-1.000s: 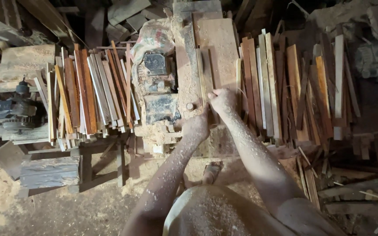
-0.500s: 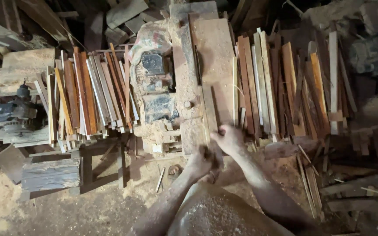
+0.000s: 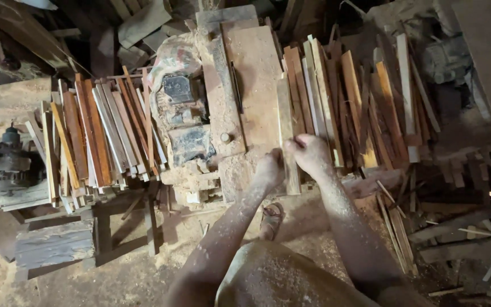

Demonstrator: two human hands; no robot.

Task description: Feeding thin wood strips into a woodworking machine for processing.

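We look down on a sawdust-caked saw table (image 3: 257, 74) flanked by stacked wood strips (image 3: 103, 136) in a cluttered workshop. Our right hand (image 3: 312, 153) clenches a pale wooden slat (image 3: 286, 122) lying along the table; our left hand (image 3: 270, 169), fingers curled, presses beside its near end.

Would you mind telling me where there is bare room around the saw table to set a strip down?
The table top is bare between the blade slot and the strip both hands hold. Left of the motor and right of the right hand, stacked strips crowd everything.
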